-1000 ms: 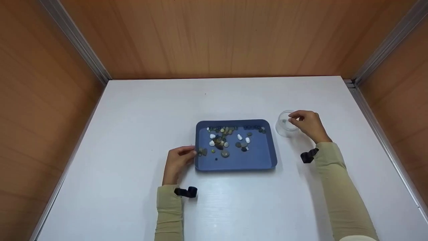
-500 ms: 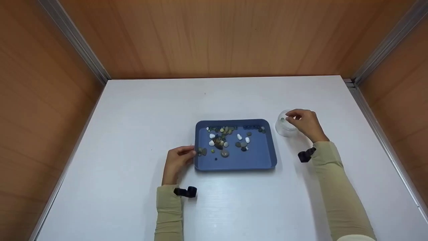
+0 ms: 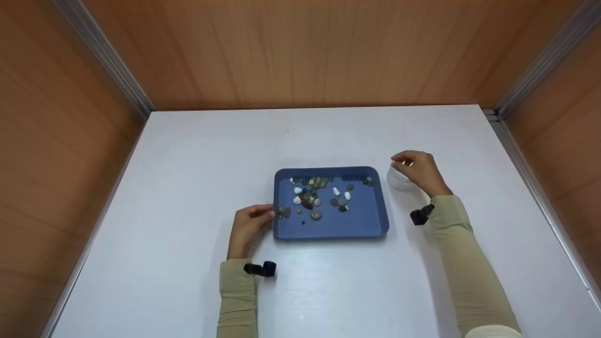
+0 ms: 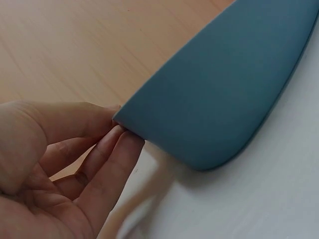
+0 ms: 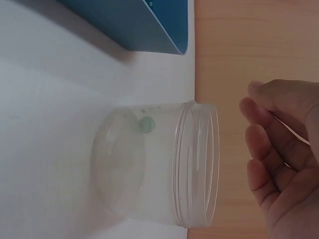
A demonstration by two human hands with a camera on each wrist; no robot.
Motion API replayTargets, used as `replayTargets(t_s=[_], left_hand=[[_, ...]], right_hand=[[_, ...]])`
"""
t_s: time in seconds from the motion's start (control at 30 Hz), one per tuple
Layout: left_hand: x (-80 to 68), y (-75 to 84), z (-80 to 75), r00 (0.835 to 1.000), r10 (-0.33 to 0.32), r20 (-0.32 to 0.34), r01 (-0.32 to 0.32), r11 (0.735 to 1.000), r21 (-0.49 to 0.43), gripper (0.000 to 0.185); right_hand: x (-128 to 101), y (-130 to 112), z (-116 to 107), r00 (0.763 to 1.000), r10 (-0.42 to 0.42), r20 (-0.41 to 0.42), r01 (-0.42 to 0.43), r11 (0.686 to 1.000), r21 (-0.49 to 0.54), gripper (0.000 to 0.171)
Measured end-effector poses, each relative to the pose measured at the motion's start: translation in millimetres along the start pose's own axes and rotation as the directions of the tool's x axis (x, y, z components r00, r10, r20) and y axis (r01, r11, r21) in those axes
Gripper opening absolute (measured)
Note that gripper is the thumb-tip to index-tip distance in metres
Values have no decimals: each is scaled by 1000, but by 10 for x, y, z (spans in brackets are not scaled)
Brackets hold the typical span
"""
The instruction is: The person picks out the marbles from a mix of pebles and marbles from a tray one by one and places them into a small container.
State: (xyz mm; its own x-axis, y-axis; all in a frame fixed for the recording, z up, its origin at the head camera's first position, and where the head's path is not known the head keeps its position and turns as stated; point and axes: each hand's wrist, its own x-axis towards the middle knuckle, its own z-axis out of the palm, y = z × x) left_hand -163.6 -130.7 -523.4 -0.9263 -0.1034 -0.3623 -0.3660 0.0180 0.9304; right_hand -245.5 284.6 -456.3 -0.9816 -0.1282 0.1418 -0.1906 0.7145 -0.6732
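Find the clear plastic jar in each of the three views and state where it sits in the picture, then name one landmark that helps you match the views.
Head: the clear plastic jar stands right of centre, partly hidden under the right hand.
Left wrist: not in view.
Right wrist: the jar fills the centre, a small green bead inside, the hand at right.
Shared landmark: the blue tray, seen in all three views.

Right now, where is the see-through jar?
In the head view the clear jar stands on the white table, just right of the blue tray, under the right hand. One small green bead lies inside.
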Motion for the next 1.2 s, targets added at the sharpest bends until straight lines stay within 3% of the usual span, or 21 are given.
replayTargets(t_s=[0.3, 0.67, 1.2], left_hand=[[12, 1, -1, 1000, -6, -8, 6, 1000, 0, 26], [2, 1, 6, 1000, -4, -16, 4, 1000, 3, 25], [16, 2, -1, 1000, -14, -16, 15, 999, 34, 25]], right_hand=[[35, -134, 142, 999, -48, 26, 48, 999, 5, 18], [116, -264, 379, 991, -39, 129, 44, 998, -35, 19], [202, -390, 589, 981, -32, 192, 58, 990, -130, 18]])
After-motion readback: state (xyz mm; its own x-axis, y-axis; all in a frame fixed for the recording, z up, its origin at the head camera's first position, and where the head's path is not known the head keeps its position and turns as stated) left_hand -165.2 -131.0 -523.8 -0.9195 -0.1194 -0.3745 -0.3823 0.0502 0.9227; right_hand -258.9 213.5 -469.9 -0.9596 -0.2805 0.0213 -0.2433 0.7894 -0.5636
